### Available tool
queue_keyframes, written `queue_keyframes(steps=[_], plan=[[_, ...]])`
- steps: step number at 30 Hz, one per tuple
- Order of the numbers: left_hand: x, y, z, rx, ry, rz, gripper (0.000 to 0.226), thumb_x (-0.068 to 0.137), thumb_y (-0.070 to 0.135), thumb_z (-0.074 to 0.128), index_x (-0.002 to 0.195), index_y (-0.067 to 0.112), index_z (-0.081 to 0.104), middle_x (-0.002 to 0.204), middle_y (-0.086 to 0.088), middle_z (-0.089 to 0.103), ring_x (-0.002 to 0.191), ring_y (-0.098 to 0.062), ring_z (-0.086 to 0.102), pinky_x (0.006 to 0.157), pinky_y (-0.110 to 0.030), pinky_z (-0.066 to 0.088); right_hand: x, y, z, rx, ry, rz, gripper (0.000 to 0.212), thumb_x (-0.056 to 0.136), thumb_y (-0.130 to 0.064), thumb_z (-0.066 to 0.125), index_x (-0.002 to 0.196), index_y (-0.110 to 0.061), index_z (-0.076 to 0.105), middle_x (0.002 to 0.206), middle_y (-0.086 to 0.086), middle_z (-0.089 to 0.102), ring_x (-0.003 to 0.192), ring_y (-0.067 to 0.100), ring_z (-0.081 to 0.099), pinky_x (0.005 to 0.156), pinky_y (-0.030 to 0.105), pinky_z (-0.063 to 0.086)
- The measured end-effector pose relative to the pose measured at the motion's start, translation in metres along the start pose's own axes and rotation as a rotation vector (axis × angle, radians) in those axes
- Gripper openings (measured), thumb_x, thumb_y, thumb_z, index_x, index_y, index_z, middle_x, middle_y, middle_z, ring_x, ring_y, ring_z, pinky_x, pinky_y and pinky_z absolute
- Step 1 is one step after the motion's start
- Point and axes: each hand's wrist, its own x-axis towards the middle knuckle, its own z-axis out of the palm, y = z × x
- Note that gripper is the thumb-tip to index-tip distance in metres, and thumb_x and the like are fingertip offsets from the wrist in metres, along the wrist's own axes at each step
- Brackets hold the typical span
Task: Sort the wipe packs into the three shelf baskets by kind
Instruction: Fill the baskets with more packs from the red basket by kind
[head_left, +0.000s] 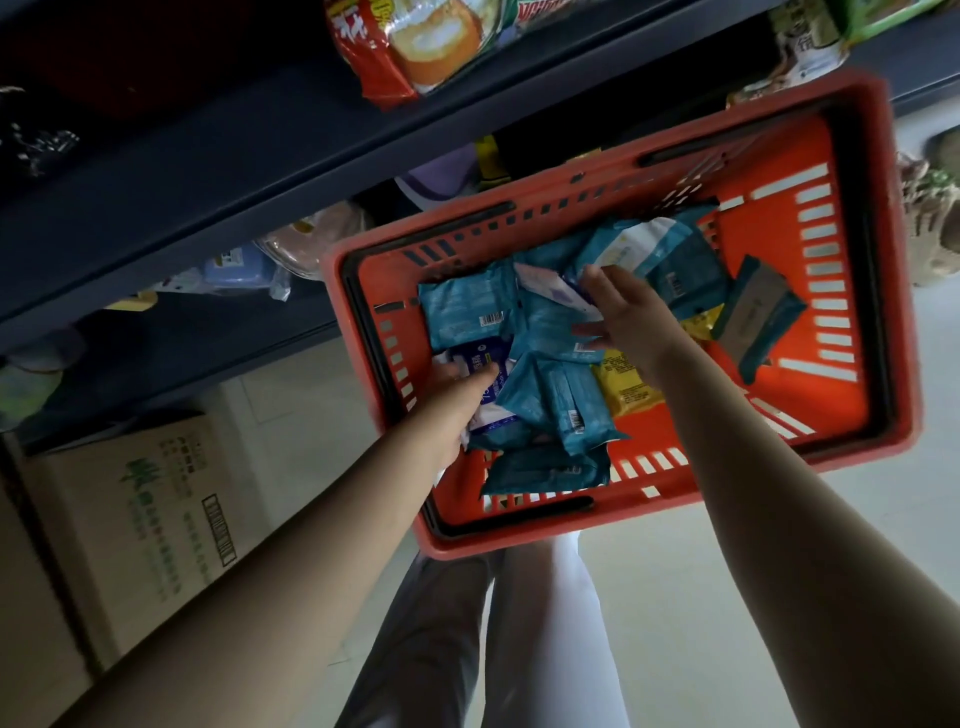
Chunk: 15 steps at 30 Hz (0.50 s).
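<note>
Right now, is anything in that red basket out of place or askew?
Yes: the wipe packs lie jumbled, teal mixed with a yellow pack, and one grey-teal pack leans against the red basket wall.

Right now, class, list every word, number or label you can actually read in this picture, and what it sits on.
Nothing reads in full.
Cardboard box: green print and barcode, blurred.
Teal wipe packs: barcodes, small print, unreadable.
White-and-blue pack: blurred lettering.
Yellow pack: print too small.
Red snack bag: large white characters, cut off.

Wipe packs (550, 364) piled in basket (878, 260), shelf (208, 197) behind, box (140, 519) left
</note>
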Motion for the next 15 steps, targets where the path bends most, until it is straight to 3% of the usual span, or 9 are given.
queue_keyframes(steps=[2, 5, 8, 10, 12, 15], plan=[[0.0, 0.001, 0.002, -0.114, -0.028, -0.07, 0.031, 0.094, 0.027, 0.058, 0.12, 0.01, 0.06, 0.112, -0.008, 0.069, 0.09, -0.02, 0.067, 0.062, -0.024, 0.051, -0.003, 0.001, 0.004, 0.214, 0.017, 0.054, 0.037, 0.098, -0.046, 0.044, 0.101, -0.015, 0.062, 0.11, 0.004, 0.063, 0.099, 0.028, 0.068, 0.092, 0.041, 0.054], [0.0, 0.006, 0.003, -0.195, -0.024, -0.082, 0.034, 0.095, 0.028, 0.057, 0.125, 0.011, 0.058, 0.115, -0.01, 0.068, 0.094, -0.024, 0.067, 0.064, -0.026, 0.056, -0.004, 0.004, 0.007, 0.343, 0.105, 0.095, 0.044, 0.096, -0.047, 0.048, 0.089, -0.009, 0.067, 0.101, 0.009, 0.067, 0.1, 0.024, 0.068, 0.093, 0.033, 0.054], [0.0, 0.008, -0.001, -0.191, -0.045, -0.072, 0.024, 0.095, 0.027, 0.056, 0.115, 0.014, 0.058, 0.096, -0.005, 0.068, 0.068, -0.014, 0.062, 0.039, -0.013, 0.042, -0.01, 0.008, 0.005, 0.362, 0.191, 0.11, 0.048, 0.092, -0.048, 0.055, 0.081, -0.004, 0.07, 0.098, 0.01, 0.072, 0.096, 0.021, 0.07, 0.087, 0.031, 0.056], [0.002, 0.006, -0.003, -0.171, -0.051, -0.077, 0.015, 0.094, 0.029, 0.057, 0.106, 0.019, 0.059, 0.083, 0.0, 0.065, 0.059, -0.009, 0.056, 0.035, -0.011, 0.034, -0.018, 0.014, 0.001, 0.256, 0.244, 0.106, 0.044, 0.088, -0.048, 0.062, 0.078, -0.006, 0.072, 0.086, 0.003, 0.074, 0.083, 0.013, 0.07, 0.079, 0.028, 0.055], [0.003, 0.006, -0.003, -0.162, -0.046, -0.076, 0.011, 0.093, 0.03, 0.058, 0.101, 0.022, 0.06, 0.087, 0.0, 0.068, 0.066, -0.011, 0.059, 0.042, -0.013, 0.039, -0.027, 0.022, -0.005, 0.131, 0.27, 0.095, 0.035, 0.084, -0.045, 0.068, 0.079, -0.011, 0.068, 0.077, -0.002, 0.071, 0.07, 0.008, 0.067, 0.07, 0.028, 0.051], [0.003, 0.007, -0.001, -0.175, -0.044, -0.096, 0.025, 0.09, 0.032, 0.063, 0.112, 0.02, 0.061, 0.105, -0.004, 0.07, 0.085, -0.015, 0.06, 0.073, -0.024, 0.046, -0.033, 0.034, -0.008, -0.02, 0.28, 0.103, 0.028, 0.078, -0.038, 0.077, 0.074, -0.018, 0.057, 0.083, 0.003, 0.069, 0.082, 0.023, 0.067, 0.076, 0.043, 0.054]])
